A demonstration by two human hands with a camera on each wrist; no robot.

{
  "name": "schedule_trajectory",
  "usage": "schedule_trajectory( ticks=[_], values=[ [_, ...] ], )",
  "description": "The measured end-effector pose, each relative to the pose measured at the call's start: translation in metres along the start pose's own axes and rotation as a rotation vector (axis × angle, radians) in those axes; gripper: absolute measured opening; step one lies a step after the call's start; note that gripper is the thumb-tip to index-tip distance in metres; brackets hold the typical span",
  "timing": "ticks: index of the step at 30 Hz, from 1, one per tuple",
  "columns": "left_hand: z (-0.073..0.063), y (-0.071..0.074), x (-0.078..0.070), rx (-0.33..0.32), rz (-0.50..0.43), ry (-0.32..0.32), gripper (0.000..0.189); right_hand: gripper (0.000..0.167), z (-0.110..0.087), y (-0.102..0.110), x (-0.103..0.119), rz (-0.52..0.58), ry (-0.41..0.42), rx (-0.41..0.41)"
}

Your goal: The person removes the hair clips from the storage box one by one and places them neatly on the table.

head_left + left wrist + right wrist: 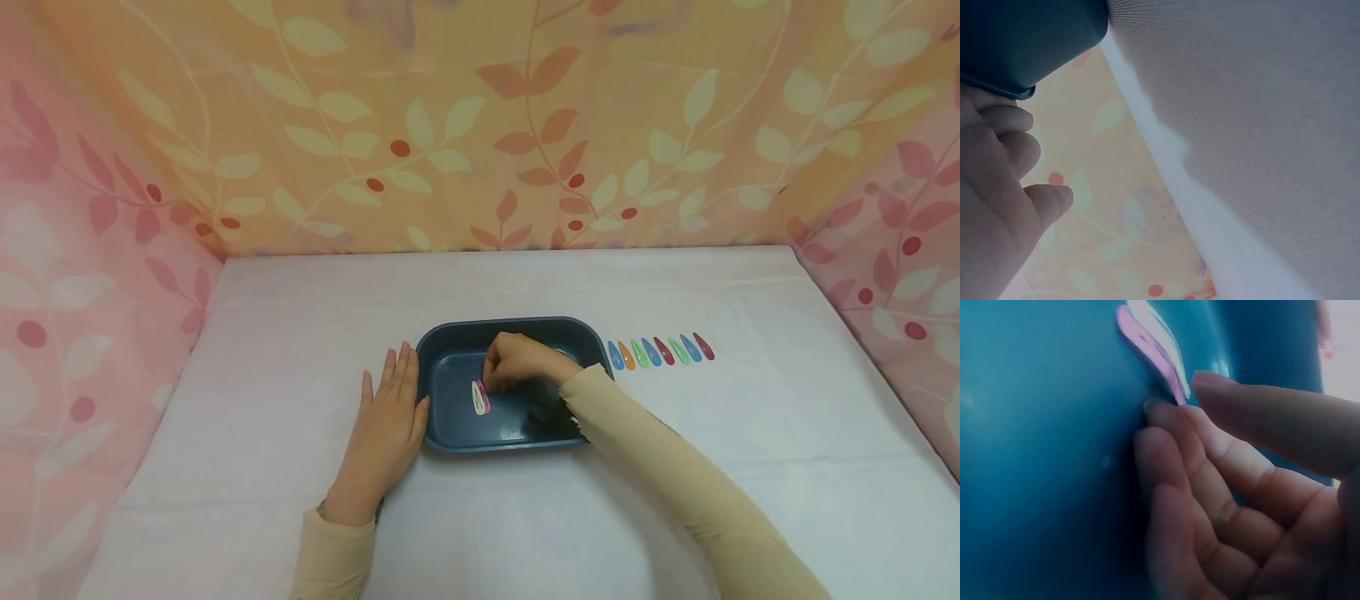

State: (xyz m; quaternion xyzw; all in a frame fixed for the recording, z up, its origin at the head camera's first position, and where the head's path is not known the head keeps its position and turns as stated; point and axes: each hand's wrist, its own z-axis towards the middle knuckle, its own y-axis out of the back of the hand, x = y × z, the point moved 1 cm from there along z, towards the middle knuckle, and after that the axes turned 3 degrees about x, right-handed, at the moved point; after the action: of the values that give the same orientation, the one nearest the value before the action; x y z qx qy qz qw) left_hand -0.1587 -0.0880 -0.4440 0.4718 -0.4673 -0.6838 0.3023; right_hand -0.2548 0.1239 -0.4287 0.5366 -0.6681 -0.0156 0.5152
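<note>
A dark blue tray (pixel 450 433) sits on the white-covered table. Inside it, a white hair clip (pixel 477 398) and a pink hair clip (pixel 486 397) lie side by side. My right hand (pixel 517 360) reaches into the tray, its thumb and curled fingers at the narrow end of the pink clip, which they seem to pinch. The right wrist view shows that pink clip (pixel 1150 353) against the white clip (pixel 1163 334), with the thumb tip close to both. With fingers straight, my left hand (pixel 386 429) rests along the tray's left side; its fingers touch the rim.
To the right of the tray lies a slanted row of several hair clips (pixel 662 350) in blue, orange, green and red. A patterned curtain (pixel 450 125) stands behind the table, and pink cloth (pixel 67 333) hangs at both sides.
</note>
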Motion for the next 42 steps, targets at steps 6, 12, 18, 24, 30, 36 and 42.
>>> schedule_trajectory(
  ticks=[6,12,18,24,30,36,42],
  values=[
    [0.0,0.0,0.0,-0.008,0.0,-0.004,0.062,0.008,0.004,-0.002,0.002,-0.032,-0.035,0.002],
    [0.0,-0.001,0.001,-0.004,0.009,-0.002,0.062,0.024,0.004,-0.007,0.012,-0.243,-0.064,-0.026],
    [0.0,-0.001,0.0,-0.003,0.012,-0.004,0.062,0.021,0.002,-0.01,0.015,-0.311,-0.052,-0.036],
    [0.0,-0.001,0.0,-0.004,0.009,-0.006,0.061,0.01,0.001,-0.008,0.011,-0.166,-0.066,0.0],
    [0.0,-0.001,0.0,0.004,0.01,-0.001,0.061,0.008,0.001,-0.005,0.007,-0.021,-0.079,0.037],
    [-0.001,-0.001,0.0,-0.004,0.016,-0.007,0.062,0.007,-0.001,-0.004,0.002,0.04,-0.06,0.059],
    [0.0,-0.001,0.0,-0.01,0.01,-0.013,0.061,0.005,-0.004,-0.002,-0.001,0.089,-0.045,0.071]
  ],
)
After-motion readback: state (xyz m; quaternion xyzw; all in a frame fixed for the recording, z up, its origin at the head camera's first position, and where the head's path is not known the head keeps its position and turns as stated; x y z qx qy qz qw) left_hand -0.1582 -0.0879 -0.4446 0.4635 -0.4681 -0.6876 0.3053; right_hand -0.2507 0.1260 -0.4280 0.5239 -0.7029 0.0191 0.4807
